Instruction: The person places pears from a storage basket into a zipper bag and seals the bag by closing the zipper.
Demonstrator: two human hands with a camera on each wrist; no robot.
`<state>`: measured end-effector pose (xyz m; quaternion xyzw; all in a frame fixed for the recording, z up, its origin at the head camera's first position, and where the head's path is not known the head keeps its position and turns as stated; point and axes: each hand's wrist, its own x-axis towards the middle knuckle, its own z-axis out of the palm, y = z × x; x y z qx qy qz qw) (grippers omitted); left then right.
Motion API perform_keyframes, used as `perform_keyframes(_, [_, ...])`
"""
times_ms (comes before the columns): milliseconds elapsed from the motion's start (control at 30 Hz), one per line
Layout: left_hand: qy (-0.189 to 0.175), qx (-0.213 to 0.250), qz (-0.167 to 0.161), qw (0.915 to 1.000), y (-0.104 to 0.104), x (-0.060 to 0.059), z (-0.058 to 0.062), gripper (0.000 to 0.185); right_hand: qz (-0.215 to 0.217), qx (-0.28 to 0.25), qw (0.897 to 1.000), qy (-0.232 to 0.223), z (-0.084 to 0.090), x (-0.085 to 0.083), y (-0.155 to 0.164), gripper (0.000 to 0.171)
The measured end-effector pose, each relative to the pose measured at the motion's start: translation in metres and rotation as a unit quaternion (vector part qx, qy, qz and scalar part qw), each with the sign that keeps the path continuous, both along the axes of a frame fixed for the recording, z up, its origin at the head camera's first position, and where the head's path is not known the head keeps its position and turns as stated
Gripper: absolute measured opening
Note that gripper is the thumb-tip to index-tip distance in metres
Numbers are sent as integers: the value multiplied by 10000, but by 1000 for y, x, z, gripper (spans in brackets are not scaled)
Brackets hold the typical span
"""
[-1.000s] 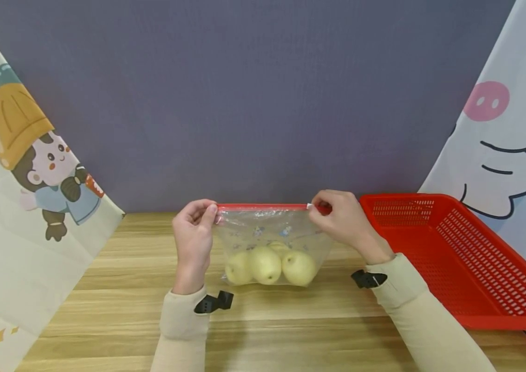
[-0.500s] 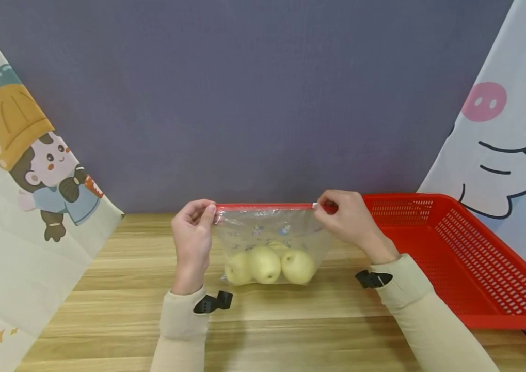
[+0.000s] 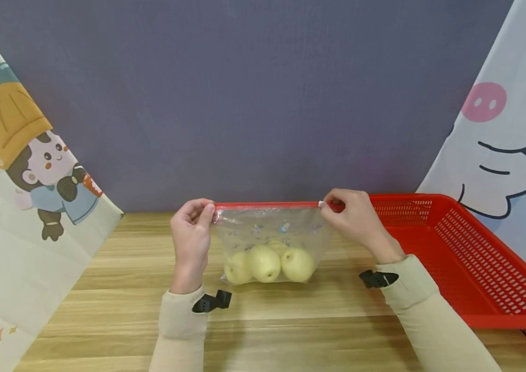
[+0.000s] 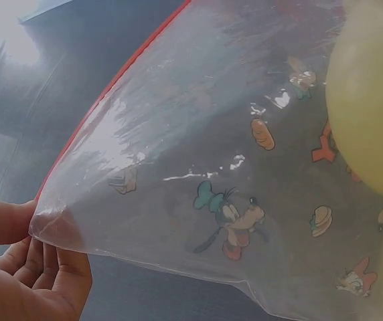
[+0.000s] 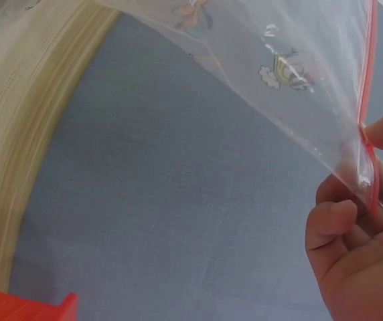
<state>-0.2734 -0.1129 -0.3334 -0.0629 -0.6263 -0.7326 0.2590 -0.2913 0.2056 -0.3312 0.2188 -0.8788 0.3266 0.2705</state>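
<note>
Two hands (image 3: 191, 232), crinkly bag (image 3: 269, 235) (clear)

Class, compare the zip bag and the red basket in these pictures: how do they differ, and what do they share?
The zip bag is clear, printed plastic; the red basket is stiff and perforated. The bag hangs upright, pinched at its corners by the left hand and right hand; the basket lies untouched on the table. The bag holds pears. Both show red.
</note>
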Motion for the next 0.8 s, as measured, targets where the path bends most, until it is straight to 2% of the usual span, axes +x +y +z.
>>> perform_keyframes(467, [-63,17,45,10000,-4,0,1,11,-151,-96,9998,67,0,1,9,14])
perform_keyframes(800, [-127,73,71,9999,-4,-2,1,12,-359,-44,9993,-97,0,3,19,14])
